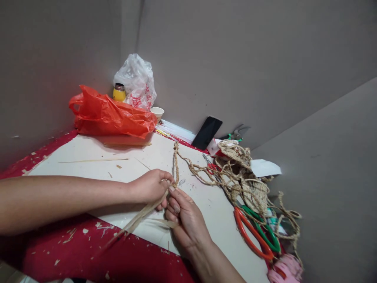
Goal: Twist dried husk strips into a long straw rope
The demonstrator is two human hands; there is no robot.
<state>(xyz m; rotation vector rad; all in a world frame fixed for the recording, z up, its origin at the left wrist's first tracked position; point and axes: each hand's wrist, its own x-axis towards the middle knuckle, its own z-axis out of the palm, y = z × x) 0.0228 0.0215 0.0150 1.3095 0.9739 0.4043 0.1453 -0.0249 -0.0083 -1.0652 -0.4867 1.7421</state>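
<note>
We see our two bare hands meeting over a white board (88, 157) that lies on a red tabletop (88, 251) flecked with straw bits. Our left hand (151, 186), reaching in from the left, is closed, its fingertips pinching the lower end of a straw braid (176, 163). Our right hand (187, 220), coming up from below, has its fingers curled and pinches the loose strands (138, 220) just beneath that point; these unbraided strands trail down and left across the board's edge. The braid rises away from our hands, then runs right into a tangled heap of braided straw (247, 184). Red-handled scissors (250, 236) and green-handled scissors (265, 232) lie beside the heap. At the far corner sit an orange plastic bag (108, 114), a white plastic bag (137, 80), a yellow bottle (119, 93) and a paper cup (157, 113). A black phone (207, 132) leans against the cardboard wall.
</note>
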